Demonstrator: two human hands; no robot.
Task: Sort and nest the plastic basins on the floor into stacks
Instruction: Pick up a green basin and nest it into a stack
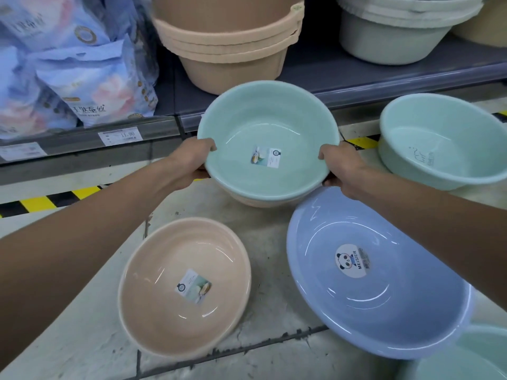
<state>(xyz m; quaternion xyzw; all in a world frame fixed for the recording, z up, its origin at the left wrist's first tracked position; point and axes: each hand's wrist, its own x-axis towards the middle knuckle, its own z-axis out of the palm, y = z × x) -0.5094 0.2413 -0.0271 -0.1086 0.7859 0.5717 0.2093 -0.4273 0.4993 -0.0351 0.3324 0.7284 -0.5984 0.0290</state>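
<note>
While both hands, left and right, grasp the green basin nested in a beige basin, it could jam or knock the blue basin.

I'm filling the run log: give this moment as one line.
both hands, left and right, grip green basin rim | nested in beige basin | blue basin, loose beige basin on floor

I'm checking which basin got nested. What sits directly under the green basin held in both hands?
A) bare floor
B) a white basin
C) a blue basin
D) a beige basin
D: a beige basin shows under the rim of the green basin gripped by the left hand and right hand.
</note>
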